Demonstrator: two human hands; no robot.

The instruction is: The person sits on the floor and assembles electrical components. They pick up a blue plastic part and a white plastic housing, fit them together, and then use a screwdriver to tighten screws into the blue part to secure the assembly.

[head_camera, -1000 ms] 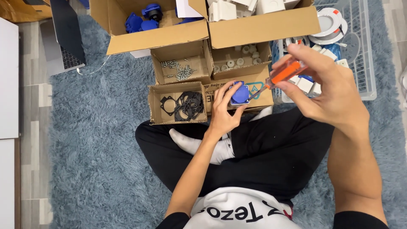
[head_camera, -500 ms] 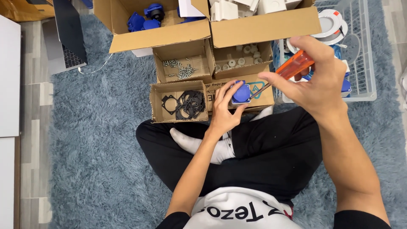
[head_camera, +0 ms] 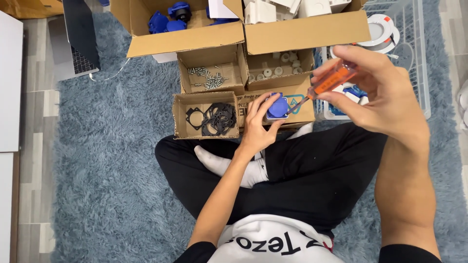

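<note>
While the left hand (head_camera: 258, 127) clamps the small blue socket part (head_camera: 277, 107), seemingly light rigid plastic best gripped by its edges, the right hand (head_camera: 385, 100) pinches the orange-handled screwdriver (head_camera: 325, 84).

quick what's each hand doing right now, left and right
Left hand: closed on the blue socket part, holding it over the cardboard box.
Right hand: closed on the orange-handled screwdriver, tip at the blue part.

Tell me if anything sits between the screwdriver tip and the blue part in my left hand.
Nothing visible does. The screwdriver in the right hand angles down, its tip right at the blue part. The left hand grips the part from below, its fingers clear of the tip's side.
</note>
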